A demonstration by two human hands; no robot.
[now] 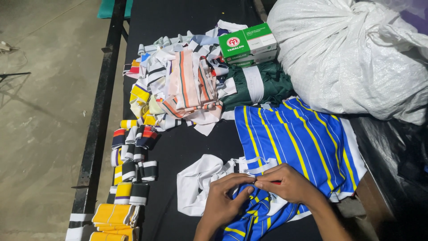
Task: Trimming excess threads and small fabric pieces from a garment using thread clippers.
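Observation:
A blue garment with yellow and white stripes lies spread on the black table. At its near edge, both my hands pinch the cloth together. My left hand grips the blue fabric and a white piece next to it. My right hand presses its fingertips against the left, holding the same fold; a small red thing shows at its fingers, too small to tell what it is.
A heap of striped cloth strips lies at mid table. Folded rib pieces run along the left edge, yellow ones nearest. Green boxes, dark green fabric and a big white sack sit farther back.

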